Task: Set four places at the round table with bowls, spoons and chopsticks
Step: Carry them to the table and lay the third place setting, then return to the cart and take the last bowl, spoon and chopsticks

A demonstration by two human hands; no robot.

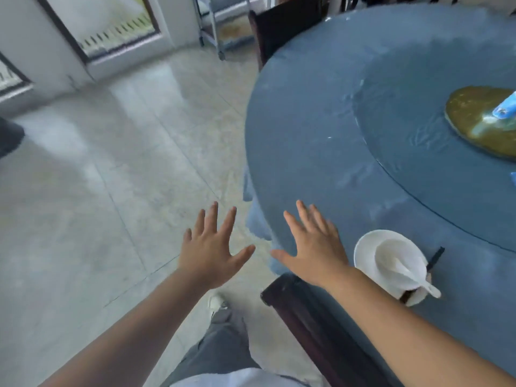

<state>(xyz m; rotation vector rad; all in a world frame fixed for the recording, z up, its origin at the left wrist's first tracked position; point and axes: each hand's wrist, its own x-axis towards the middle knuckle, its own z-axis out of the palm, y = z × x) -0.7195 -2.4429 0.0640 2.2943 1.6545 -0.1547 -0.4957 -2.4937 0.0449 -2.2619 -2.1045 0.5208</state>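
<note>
The round table with a blue cloth fills the right side. Near its front edge stands a white bowl on a white saucer, with a white spoon lying in it. Dark chopsticks lie just right of the bowl, partly hidden by it. My left hand hovers with spread fingers over the floor, left of the table, holding nothing. My right hand is spread flat over the table's edge, left of the bowl, also holding nothing.
A dark wooden chair stands under my right forearm, another chair at the table's far side. A glass turntable carries a yellow-green mat and a blue packet. A metal cart stands on the tiled floor.
</note>
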